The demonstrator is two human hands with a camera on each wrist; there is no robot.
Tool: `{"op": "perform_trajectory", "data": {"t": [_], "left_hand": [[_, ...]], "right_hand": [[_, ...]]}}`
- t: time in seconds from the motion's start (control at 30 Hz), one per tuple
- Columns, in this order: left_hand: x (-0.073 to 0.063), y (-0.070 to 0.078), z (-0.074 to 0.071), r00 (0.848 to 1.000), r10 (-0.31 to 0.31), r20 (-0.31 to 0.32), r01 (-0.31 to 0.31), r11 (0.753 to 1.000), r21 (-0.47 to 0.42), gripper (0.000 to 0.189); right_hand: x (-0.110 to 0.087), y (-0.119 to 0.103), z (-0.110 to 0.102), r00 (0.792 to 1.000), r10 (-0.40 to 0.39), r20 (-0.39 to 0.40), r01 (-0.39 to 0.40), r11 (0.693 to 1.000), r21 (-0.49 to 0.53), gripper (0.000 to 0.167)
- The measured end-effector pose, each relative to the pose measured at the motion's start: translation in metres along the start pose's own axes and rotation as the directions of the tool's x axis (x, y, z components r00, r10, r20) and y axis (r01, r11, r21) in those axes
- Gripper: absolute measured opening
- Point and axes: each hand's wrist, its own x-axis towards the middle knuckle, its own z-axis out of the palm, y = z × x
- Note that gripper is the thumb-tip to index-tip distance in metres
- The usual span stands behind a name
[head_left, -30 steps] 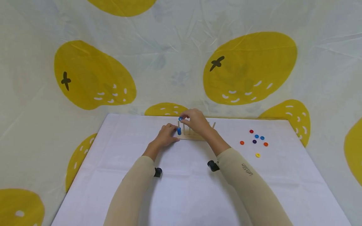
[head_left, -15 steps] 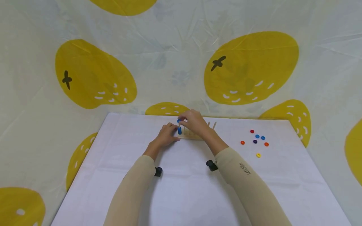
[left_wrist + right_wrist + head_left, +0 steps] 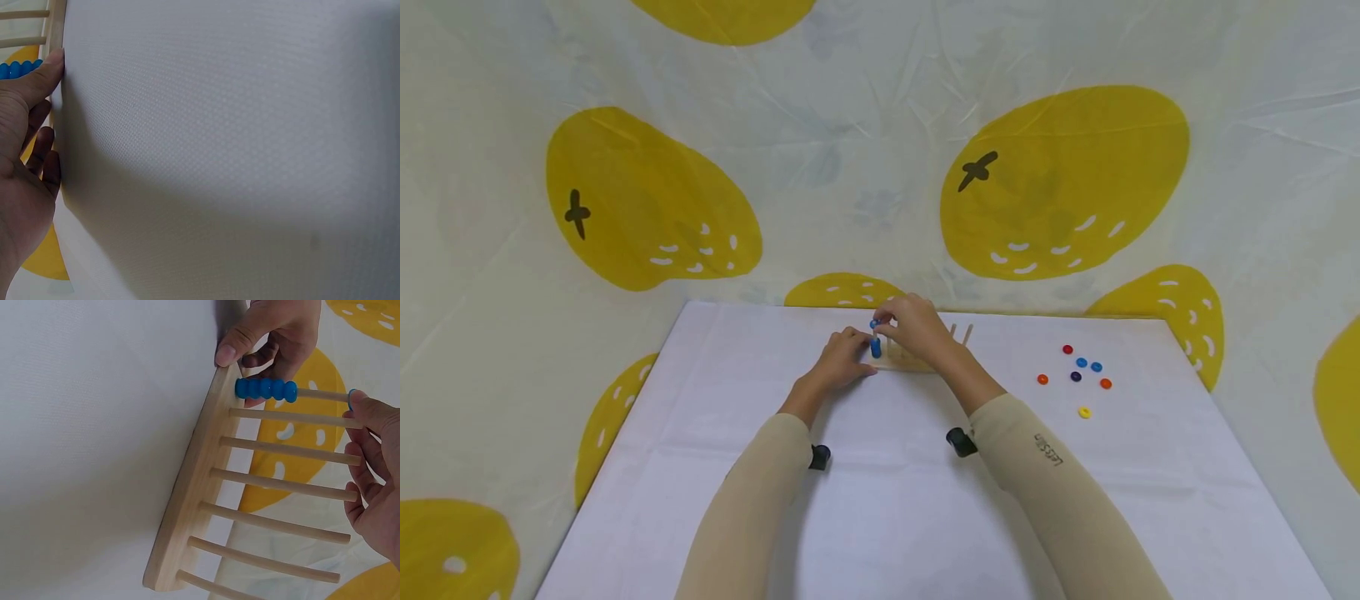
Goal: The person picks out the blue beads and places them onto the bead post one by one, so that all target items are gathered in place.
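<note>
Pinching a blue ring [image 3: 352, 399], right fingers [image 3: 365, 472] are hovering above the white worktop [image 3: 880, 517]. Left fingers [image 3: 261, 357] are apparently gripping the pegboard [image 3: 199, 469]; yellow-patterned cloth [image 3: 850, 183] is hanging behind.

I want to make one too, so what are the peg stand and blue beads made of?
The peg stand looks like wood, smooth and perhaps unpainted: it's pale tan all over, base and round pegs alike. The blue beads look like shiny plastic, smooth with small highlights, though glossy painted wood is possible.
</note>
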Motion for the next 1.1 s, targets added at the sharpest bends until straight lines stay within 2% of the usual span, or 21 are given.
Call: {"op": "perform_trajectory", "data": {"t": [0.43,0.63,0.87,1.1], "left_hand": [[0.001,0.000,0.000,1.000,0.000,-0.006,0.000,1.000,-0.001,0.063],[0.001,0.001,0.000,1.000,-0.008,0.002,0.008,1.000,-0.003,0.063],[-0.001,0.001,0.002,1.000,-0.004,-0.013,0.004,1.000,0.001,0.064],[-0.002,0.003,0.002,1.000,-0.004,-0.024,0.004,1.000,-0.010,0.063]], "right_hand": [[-0.003,0.004,0.002,1.000,0.006,-0.010,-0.006,1.000,0.003,0.019],[-0.007,0.007,-0.001,1.000,0.014,-0.016,-0.013,0.999,0.036,0.023],[-0.024,0.018,-0.020,0.994,-0.017,-0.112,0.025,0.997,0.078,0.028],[-0.049,0.046,-0.045,0.986,0.003,-0.168,0.016,0.994,0.109,0.028]]}}
